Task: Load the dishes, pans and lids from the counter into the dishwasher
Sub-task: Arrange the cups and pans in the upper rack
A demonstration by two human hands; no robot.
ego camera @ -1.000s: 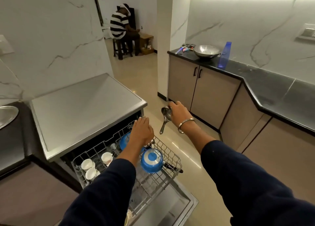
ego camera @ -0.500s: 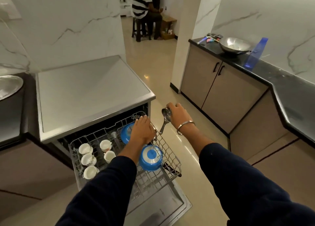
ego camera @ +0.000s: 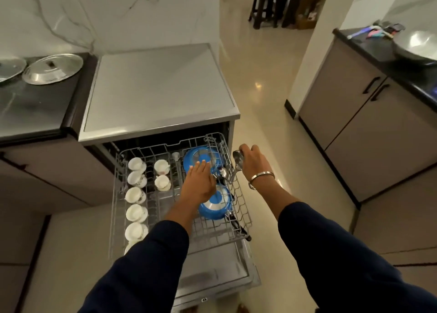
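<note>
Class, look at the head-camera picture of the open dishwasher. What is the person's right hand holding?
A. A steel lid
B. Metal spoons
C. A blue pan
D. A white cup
B. The right hand has its fingers curled round metal spoons just beside the rack's right edge, while the white cups sit in the rack and the steel lid lies on the counter.

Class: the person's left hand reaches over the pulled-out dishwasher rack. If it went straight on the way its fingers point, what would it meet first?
Most likely the round blue pan at the rack's back: the left hand has its fingers straight and already at the pan's near edge. Whether they touch is unclear from this angle.
</note>
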